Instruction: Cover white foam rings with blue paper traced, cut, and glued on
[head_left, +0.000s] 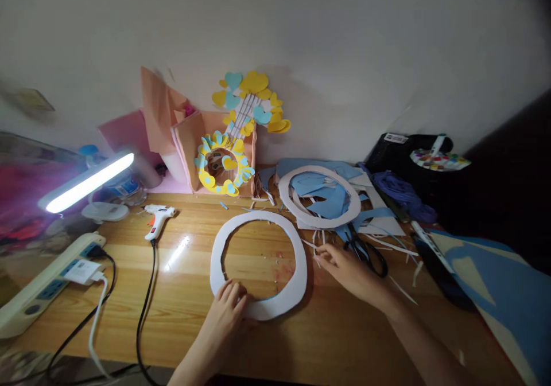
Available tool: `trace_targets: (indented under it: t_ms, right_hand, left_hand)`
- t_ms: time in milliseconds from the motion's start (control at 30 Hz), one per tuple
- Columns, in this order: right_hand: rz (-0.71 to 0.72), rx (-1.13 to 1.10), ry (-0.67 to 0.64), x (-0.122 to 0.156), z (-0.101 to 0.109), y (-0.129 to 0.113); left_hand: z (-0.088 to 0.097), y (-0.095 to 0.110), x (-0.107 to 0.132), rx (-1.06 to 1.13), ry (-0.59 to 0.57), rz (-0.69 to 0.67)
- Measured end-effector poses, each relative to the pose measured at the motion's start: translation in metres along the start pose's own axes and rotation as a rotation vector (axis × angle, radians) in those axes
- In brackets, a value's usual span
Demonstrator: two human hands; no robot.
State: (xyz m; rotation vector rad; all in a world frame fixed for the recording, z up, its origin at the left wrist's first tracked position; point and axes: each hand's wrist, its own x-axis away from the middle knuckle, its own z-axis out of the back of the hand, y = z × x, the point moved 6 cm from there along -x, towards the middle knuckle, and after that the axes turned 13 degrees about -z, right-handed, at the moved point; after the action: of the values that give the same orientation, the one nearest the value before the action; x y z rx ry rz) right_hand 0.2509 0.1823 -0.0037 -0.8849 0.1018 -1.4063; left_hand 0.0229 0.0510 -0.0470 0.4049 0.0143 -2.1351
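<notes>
A large white foam ring [258, 225] lies flat on the wooden table [185, 294]. My left hand [227, 308] rests on the ring's near edge, fingers together and pressing down on it. My right hand [349, 271] lies just right of the ring, fingertips pinched at thin white paper strips [316, 241] on the table. What the fingers hold is too small to make out. Black-handled scissors [365, 251] lie right beside that hand. A second white ring [319, 197] sits behind, over blue paper scraps [327, 198].
A white glue gun [157, 217] lies at left with its black cord trailing toward me. A lit desk lamp [86, 182] and power strip [47, 283] stand far left. A pink box with a yellow-and-blue heart decoration [224, 165] leans on the wall. Blue sheets [499, 283] and a black bag [413, 156] fill the right.
</notes>
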Motion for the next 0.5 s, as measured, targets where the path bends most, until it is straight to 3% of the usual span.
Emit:
trace_targets:
  t_ms: [33,100,200,400,500]
  right_hand:
    - [-0.072,-0.08,-0.038,-0.011,-0.014,0.013]
    - [-0.083,-0.276,-0.194,-0.024,-0.044,0.027]
    - [-0.014,-0.461,-0.184,-0.022,-0.062,0.031]
    - [0.0,-0.626,-0.055,0.003,-0.059,0.032]
    - [0.014,-0.649,0.074,0.012,-0.037,0.056]
  left_hand:
    - [-0.002,0.005,0.004,-0.003,0.009,-0.002]
    - [-0.004,0.016,0.01,-0.003,0.021,0.016]
    - [0.002,0.028,0.015,-0.013,0.059,0.042]
    - [0.015,0.038,0.007,0.06,0.13,-0.069]
    - [0.011,0.041,-0.003,-0.031,0.203,-0.196]
